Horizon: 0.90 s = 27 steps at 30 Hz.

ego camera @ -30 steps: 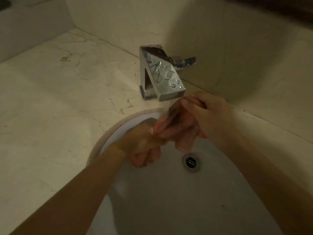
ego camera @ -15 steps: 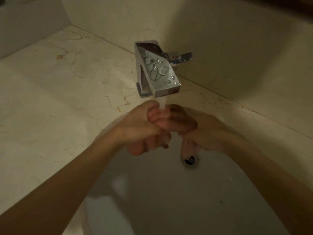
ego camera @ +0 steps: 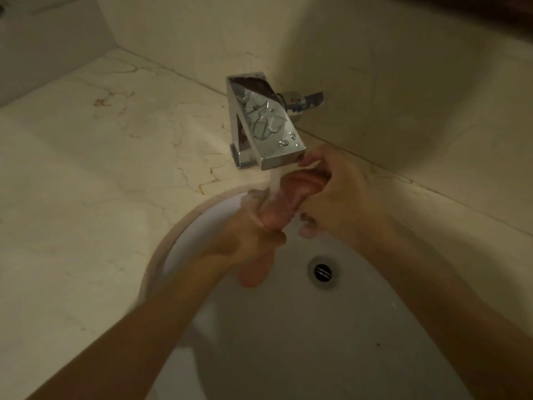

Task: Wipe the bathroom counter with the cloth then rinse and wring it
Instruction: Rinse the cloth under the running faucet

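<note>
Since the dirty water needs a place to go, the white sink (ego camera: 288, 342) lies in front of the tap (ego camera: 265, 131). Its drain (ego camera: 323, 272) sits in front of the tap too, a little to the right.

Closer to the tap, the left hand (ego camera: 248, 235) has its fingers curled tight round the low end of the pink cloth (ego camera: 291, 194). A bit of cloth hangs down out of the fist. The cloth is rolled up like a sausage and goes up to the right hand (ego camera: 337, 203). That hand wraps its fingers and thumb round the top end, just beside the tap's mouth.

Held this way, the middle of the cloth is right under the tap, so the water (ego camera: 274, 180) falls on it. I think this is the rinse, and the two fists look set to twist the cloth dry.

Left of the tap, the stone counter (ego camera: 86, 183) has brown cracks. Behind the tap on the right is its handle (ego camera: 305, 101), and then the wall (ego camera: 375, 67).
</note>
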Each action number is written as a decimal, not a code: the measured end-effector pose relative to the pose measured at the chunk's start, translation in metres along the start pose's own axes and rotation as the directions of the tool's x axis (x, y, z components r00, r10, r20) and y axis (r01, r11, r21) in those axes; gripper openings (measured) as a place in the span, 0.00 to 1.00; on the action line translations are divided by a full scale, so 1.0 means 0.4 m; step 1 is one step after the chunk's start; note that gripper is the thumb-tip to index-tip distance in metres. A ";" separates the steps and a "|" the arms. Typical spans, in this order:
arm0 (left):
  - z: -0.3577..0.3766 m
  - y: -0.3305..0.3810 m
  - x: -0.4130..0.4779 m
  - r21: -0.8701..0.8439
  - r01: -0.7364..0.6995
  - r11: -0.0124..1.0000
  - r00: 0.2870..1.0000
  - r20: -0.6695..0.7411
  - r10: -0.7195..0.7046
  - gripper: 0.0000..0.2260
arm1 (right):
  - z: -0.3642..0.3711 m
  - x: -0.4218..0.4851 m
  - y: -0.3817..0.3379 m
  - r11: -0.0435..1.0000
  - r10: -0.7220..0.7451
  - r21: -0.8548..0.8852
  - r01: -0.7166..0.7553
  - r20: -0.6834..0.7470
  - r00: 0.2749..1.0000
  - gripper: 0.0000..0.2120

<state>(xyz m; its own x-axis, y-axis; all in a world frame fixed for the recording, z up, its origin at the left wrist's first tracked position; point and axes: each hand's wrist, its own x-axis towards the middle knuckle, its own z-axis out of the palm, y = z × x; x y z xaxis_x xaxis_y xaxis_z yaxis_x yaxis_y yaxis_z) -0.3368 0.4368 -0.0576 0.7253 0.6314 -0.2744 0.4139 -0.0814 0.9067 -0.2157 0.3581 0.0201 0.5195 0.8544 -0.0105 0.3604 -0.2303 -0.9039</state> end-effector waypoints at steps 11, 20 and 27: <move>-0.018 0.109 -0.009 -0.491 -0.105 0.865 0.994 -0.068 0.082 0.25 | -0.031 -0.048 0.122 0.959 0.211 0.038 -0.280 0.563 0.799 0.32; 0.034 0.064 0.010 -0.653 0.118 0.748 0.952 -0.139 -0.272 0.19 | 0.105 -0.075 0.152 0.830 0.223 0.429 -0.356 0.329 0.918 0.44; 0.047 0.060 -0.002 -0.620 0.173 0.766 0.967 -0.039 -0.251 0.21 | 0.066 -0.069 0.145 0.815 0.189 0.377 -0.440 0.545 0.817 0.17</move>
<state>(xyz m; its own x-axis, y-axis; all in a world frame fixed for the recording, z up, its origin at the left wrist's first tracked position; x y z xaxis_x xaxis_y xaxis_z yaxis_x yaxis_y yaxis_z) -0.3173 0.4198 -0.0416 0.5762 0.6615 -0.4801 0.1016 0.5249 0.8451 -0.2293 0.3335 -0.0433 0.0697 0.9083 -0.4126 -0.2273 -0.3882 -0.8931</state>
